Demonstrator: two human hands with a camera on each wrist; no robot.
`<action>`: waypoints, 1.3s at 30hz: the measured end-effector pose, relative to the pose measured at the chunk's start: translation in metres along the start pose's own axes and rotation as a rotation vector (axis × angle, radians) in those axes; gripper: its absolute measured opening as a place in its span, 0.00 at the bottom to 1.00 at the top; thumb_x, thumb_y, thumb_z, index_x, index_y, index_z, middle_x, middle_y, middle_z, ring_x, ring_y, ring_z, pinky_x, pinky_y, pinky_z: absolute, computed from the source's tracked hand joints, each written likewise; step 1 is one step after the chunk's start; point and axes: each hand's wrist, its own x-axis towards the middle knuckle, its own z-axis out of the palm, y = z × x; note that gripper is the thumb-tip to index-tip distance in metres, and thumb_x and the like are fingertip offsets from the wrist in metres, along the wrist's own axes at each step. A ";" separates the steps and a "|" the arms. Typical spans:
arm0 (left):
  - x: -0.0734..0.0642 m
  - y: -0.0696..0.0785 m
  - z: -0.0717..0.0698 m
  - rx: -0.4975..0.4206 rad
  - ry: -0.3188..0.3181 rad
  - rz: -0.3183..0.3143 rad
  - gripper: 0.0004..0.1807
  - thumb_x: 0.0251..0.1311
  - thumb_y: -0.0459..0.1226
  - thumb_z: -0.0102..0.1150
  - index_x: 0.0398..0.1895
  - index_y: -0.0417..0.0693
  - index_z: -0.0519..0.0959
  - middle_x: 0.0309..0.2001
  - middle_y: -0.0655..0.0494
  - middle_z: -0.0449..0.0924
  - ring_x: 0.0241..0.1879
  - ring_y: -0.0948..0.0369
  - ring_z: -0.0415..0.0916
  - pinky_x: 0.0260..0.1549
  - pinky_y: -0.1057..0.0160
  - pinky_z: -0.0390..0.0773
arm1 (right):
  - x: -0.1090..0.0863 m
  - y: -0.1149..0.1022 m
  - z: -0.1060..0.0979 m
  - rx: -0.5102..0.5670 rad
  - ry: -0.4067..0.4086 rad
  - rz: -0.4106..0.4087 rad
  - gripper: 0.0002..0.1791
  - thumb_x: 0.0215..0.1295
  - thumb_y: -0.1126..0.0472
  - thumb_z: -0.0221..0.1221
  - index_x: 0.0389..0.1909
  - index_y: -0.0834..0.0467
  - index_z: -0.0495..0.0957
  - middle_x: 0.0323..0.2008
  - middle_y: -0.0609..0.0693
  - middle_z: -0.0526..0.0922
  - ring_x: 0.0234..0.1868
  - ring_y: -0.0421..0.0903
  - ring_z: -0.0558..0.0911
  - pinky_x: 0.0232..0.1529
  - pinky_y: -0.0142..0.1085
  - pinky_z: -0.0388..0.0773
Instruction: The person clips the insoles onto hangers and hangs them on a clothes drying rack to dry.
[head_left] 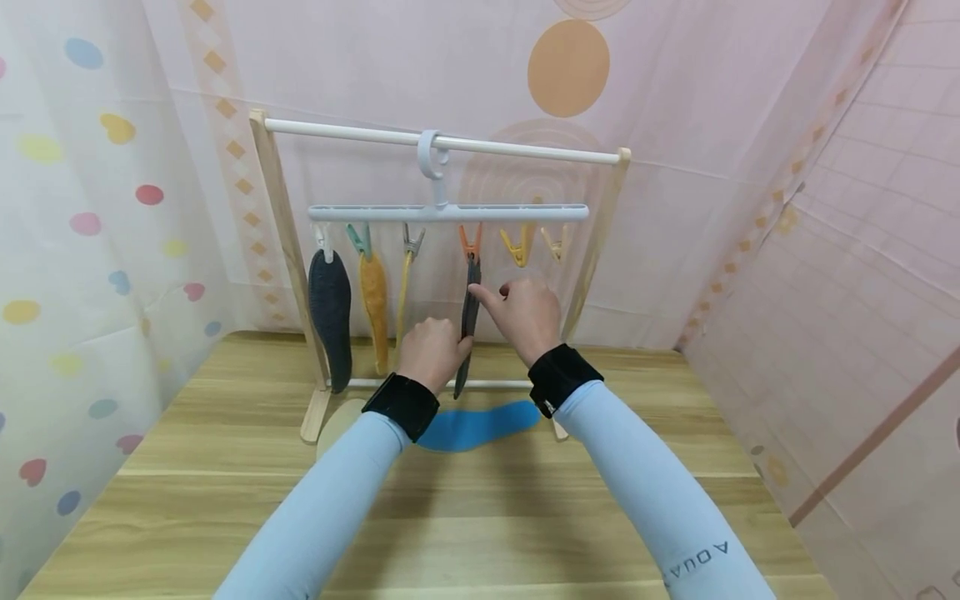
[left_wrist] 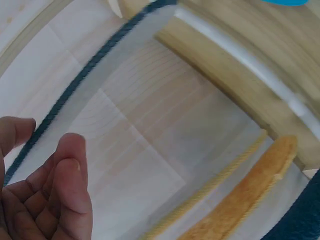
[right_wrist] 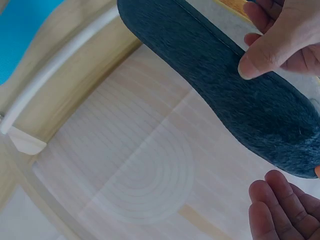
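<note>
We've a wood-grain tabletop (head_left: 487,525), lt brown, at btm of the head view. Behind it we see a pale pink back cloth (head_left: 360,67) w/ a big orange disc (head_left: 568,68), faint concentric rings (head_left: 540,179) below that, & a strip of orange diamonds (head_left: 226,107) L of ctr. On the L we get a whitish cloth (head_left: 82,275) w/ multicol dots & hearts. On the R we've a pinkish side cloth (head_left: 847,275) w/ thin lines & a diag brown band (head_left: 862,452) nr the table edge

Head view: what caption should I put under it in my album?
Two hands at a dark insole hanging from an orange clip, blue insole on the table.
</note>
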 end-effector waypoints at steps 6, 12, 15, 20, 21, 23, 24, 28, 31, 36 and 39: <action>-0.011 -0.010 0.003 0.030 -0.015 0.026 0.29 0.64 0.48 0.64 0.07 0.48 0.70 0.09 0.60 0.61 0.12 0.60 0.68 0.12 0.63 0.64 | -0.015 0.009 0.003 -0.017 -0.033 -0.007 0.35 0.66 0.32 0.54 0.11 0.55 0.76 0.08 0.44 0.60 0.11 0.42 0.63 0.15 0.33 0.54; -0.021 -0.018 0.006 0.068 -0.031 0.049 0.31 0.62 0.49 0.65 0.05 0.49 0.64 0.09 0.61 0.55 0.11 0.60 0.65 0.12 0.63 0.60 | -0.032 0.020 0.006 0.011 -0.051 -0.014 0.33 0.66 0.34 0.57 0.19 0.59 0.83 0.09 0.46 0.68 0.13 0.42 0.71 0.17 0.35 0.65; -0.024 -0.022 0.008 0.074 -0.040 0.055 0.33 0.62 0.49 0.65 0.04 0.50 0.63 0.09 0.61 0.53 0.10 0.59 0.64 0.12 0.62 0.60 | -0.041 0.026 0.009 -0.004 -0.069 0.003 0.32 0.66 0.34 0.57 0.24 0.60 0.85 0.13 0.48 0.75 0.16 0.43 0.74 0.20 0.37 0.71; -0.029 -0.028 0.009 0.106 -0.076 0.032 0.32 0.61 0.53 0.64 0.05 0.49 0.65 0.10 0.60 0.57 0.12 0.58 0.66 0.11 0.61 0.62 | -0.054 0.036 0.014 -0.018 -0.094 0.029 0.30 0.66 0.36 0.59 0.33 0.63 0.87 0.19 0.52 0.83 0.19 0.44 0.79 0.24 0.39 0.76; -0.030 -0.029 0.009 0.112 -0.081 0.030 0.32 0.62 0.53 0.64 0.05 0.49 0.66 0.10 0.59 0.57 0.12 0.57 0.66 0.11 0.61 0.63 | -0.057 0.038 0.014 -0.018 -0.097 0.033 0.30 0.66 0.37 0.59 0.33 0.63 0.87 0.18 0.52 0.82 0.18 0.44 0.78 0.23 0.39 0.75; -0.033 -0.031 0.009 0.122 -0.085 0.031 0.32 0.62 0.54 0.64 0.06 0.49 0.66 0.10 0.59 0.58 0.12 0.57 0.66 0.11 0.61 0.63 | -0.062 0.041 0.016 -0.028 -0.098 0.034 0.30 0.65 0.37 0.60 0.33 0.63 0.87 0.16 0.50 0.80 0.17 0.44 0.77 0.21 0.38 0.74; -0.035 -0.032 0.009 0.127 -0.084 0.034 0.32 0.61 0.54 0.64 0.06 0.49 0.66 0.10 0.59 0.58 0.12 0.57 0.66 0.11 0.61 0.63 | -0.064 0.042 0.016 -0.034 -0.103 0.034 0.29 0.65 0.37 0.60 0.31 0.63 0.86 0.15 0.50 0.78 0.17 0.44 0.76 0.20 0.38 0.72; -0.043 -0.034 0.010 0.129 -0.071 0.055 0.32 0.59 0.55 0.66 0.06 0.50 0.65 0.10 0.59 0.58 0.12 0.59 0.64 0.10 0.62 0.61 | -0.076 0.044 0.014 -0.077 -0.146 0.070 0.31 0.64 0.35 0.61 0.39 0.63 0.86 0.23 0.51 0.83 0.21 0.45 0.79 0.21 0.37 0.73; -0.049 -0.036 0.010 0.125 -0.062 0.067 0.32 0.57 0.55 0.67 0.06 0.50 0.64 0.10 0.60 0.57 0.11 0.60 0.62 0.09 0.62 0.60 | -0.086 0.045 0.013 -0.096 -0.197 0.109 0.33 0.63 0.35 0.60 0.48 0.63 0.85 0.31 0.54 0.86 0.24 0.46 0.81 0.22 0.36 0.73; -0.060 -0.040 0.009 0.119 -0.097 0.062 0.30 0.57 0.56 0.67 0.08 0.49 0.68 0.10 0.59 0.60 0.11 0.59 0.63 0.09 0.61 0.63 | -0.106 0.050 0.016 -0.058 -0.244 0.161 0.33 0.62 0.36 0.62 0.51 0.62 0.83 0.37 0.57 0.86 0.22 0.44 0.77 0.19 0.35 0.70; -0.066 -0.043 0.010 0.103 -0.139 0.044 0.26 0.57 0.56 0.66 0.17 0.45 0.78 0.12 0.56 0.66 0.13 0.57 0.67 0.12 0.59 0.67 | -0.120 0.054 0.019 -0.039 -0.260 0.169 0.31 0.62 0.38 0.63 0.52 0.61 0.83 0.38 0.58 0.86 0.21 0.43 0.76 0.19 0.35 0.69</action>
